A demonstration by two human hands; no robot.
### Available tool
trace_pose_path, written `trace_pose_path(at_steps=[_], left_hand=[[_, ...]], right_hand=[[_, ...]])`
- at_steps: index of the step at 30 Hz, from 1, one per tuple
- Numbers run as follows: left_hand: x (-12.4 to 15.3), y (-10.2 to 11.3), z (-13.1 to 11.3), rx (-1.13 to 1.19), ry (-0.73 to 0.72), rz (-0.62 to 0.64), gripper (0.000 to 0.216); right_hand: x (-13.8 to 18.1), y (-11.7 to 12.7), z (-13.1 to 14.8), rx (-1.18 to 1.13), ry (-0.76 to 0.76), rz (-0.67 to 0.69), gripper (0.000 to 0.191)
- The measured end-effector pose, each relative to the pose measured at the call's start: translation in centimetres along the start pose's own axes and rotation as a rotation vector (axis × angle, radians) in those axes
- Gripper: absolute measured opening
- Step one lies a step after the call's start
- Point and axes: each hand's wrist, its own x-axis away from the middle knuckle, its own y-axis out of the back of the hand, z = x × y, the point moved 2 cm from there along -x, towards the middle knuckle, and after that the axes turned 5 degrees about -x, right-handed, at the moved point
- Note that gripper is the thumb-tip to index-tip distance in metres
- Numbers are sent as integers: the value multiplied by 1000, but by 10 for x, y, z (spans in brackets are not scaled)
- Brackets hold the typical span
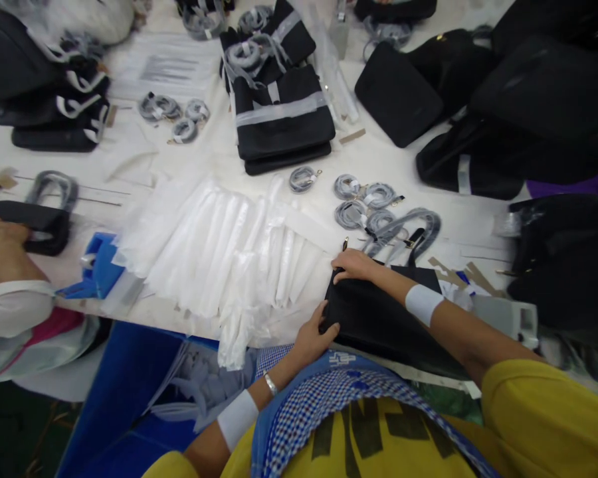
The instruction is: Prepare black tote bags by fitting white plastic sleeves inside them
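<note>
- Near edge of the surface (199,323): the bag (379,312) lies here, in front of the worker, its long side close to that edge.
- Left hand (315,337): at the bag's left end; thumb and fingers spread apart, resting on it rather than closed.
- Risk: a push toward the worker could carry the bag over the near edge, since little margin appears there.
- Risk: the wraps (234,265) beside it overhang the same edge; a sweep of the left forearm could drag some down.
- Condition: bag black, smooth, flattish, slightly sheened; no defect seen, though arm and hands hide parts.
- Right hand (355,264): fingers bent over the bag's far left corner, apparently gripping it; a gold pull (345,243) stands just beyond.
- Risk: the metal pull could mark the bag if pressed against it.
- Beyond: wrapped handles (428,229); whether joined to the bag cannot be told. Strap coils (351,214) lie near them.
- Farthest from the near edge: stacked bags (282,129), grey bands across.
</note>
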Motion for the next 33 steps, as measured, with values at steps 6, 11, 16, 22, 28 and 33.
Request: trace_pose_path(at_steps=[6, 11, 16, 22, 28, 33], left_hand=[[6, 3, -14, -398, -192, -78, 46], [-6, 2, -23, -735, -531, -42, 58], [-34, -2, -25, -808, -420, 187, 62], [-55, 0, -34, -874, -298, 247, 64], [-70, -1, -38, -888, -264, 341, 63], [-72, -1, -39, -918, -267, 359, 61]], right_hand=[[6, -4, 14, 9, -65, -106, 44], [10, -7, 17, 14, -104, -177, 44], [12, -8, 21, -3, -155, -269, 36], [53, 7, 55, -39, -357, -555, 24], [227, -32, 94, -354, -843, -1322, 36], [303, -129, 108, -749, -1027, -1315, 53]])
